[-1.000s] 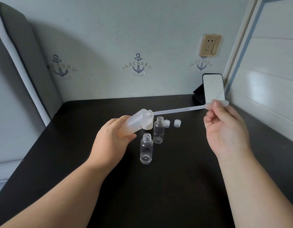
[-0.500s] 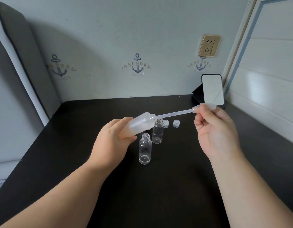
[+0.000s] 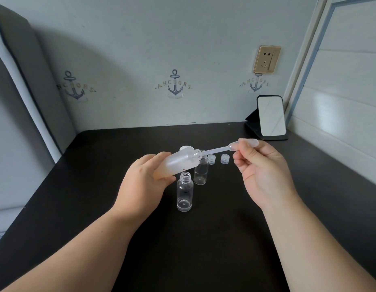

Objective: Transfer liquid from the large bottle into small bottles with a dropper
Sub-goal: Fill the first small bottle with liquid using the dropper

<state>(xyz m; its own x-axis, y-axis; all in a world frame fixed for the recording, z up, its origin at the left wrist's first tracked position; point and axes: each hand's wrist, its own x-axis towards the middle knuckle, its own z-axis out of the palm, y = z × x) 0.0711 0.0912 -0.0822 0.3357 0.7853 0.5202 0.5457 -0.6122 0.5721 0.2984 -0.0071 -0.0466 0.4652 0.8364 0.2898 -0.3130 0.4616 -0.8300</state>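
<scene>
Since 1 second ago, the dropper (image 3: 225,148) has slid deeper into the large bottle (image 3: 180,163). The right hand (image 3: 263,171) pinches its bulb; the left hand (image 3: 144,182) grips the bottle above the table (image 3: 98,186), tilted, mouth toward 2 o'clock. 2 small bottles (image 3: 184,192) stand beneath.

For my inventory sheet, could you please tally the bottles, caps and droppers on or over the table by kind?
Large frosted bottle: 1
Small clear bottles: 2
Small caps: 2
White cap: 1
Dropper: 1
Total: 7
</scene>
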